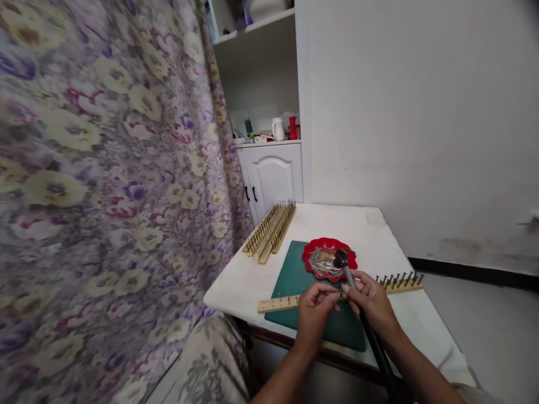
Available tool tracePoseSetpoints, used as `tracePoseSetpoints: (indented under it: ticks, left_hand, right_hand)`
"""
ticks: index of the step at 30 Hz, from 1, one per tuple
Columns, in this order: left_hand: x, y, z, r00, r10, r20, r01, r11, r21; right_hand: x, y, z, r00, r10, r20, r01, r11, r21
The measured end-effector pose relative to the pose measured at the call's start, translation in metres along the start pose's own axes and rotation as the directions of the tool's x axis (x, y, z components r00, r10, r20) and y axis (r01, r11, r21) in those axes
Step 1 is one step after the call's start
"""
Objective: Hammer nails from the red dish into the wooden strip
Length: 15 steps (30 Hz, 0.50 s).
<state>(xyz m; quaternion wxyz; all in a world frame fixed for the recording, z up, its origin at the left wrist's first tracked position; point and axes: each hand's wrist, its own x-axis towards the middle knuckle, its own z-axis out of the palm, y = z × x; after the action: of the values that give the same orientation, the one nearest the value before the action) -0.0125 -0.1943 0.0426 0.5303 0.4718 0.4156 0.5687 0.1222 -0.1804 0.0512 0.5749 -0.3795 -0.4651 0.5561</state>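
Long black-and-silver metal hammer (349, 278), likely stiff and head-heavy, best taken by its black handle (373, 341), is resting clamped in right grip (368, 296); left grip (316, 306) beside, closure unclear.

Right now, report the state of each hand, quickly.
Left hand: fingers curled over the wooden strip; whether they pinch anything cannot be told.
Right hand: closed, holding the hammer.
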Motion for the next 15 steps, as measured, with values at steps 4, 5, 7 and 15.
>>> tracePoseSetpoints:
  ticks: [4,5,7,15]
  left_hand:
    - [-0.006,-0.005,-0.001,0.998,-0.032,-0.055,0.019,0.974,-0.228]
    - [-0.007,-0.006,-0.001,0.997,-0.045,-0.059,0.027,0.961,-0.277]
    - [-0.008,-0.009,-0.001,0.996,-0.07,-0.058,0.045,0.936,-0.35]
    - [-0.009,0.006,-0.028,0.992,0.024,-0.12,-0.042,0.988,-0.147]
  right_hand:
    - [-0.004,0.003,0.008,1.0,0.02,0.02,-0.021,0.999,0.025]
    - [-0.005,0.004,0.01,1.0,0.022,0.022,-0.023,0.999,0.029]
    - [-0.006,0.004,0.013,1.0,0.021,0.022,-0.022,0.999,0.031]
    - [-0.008,0.007,0.015,0.999,0.008,0.039,-0.006,0.999,-0.045]
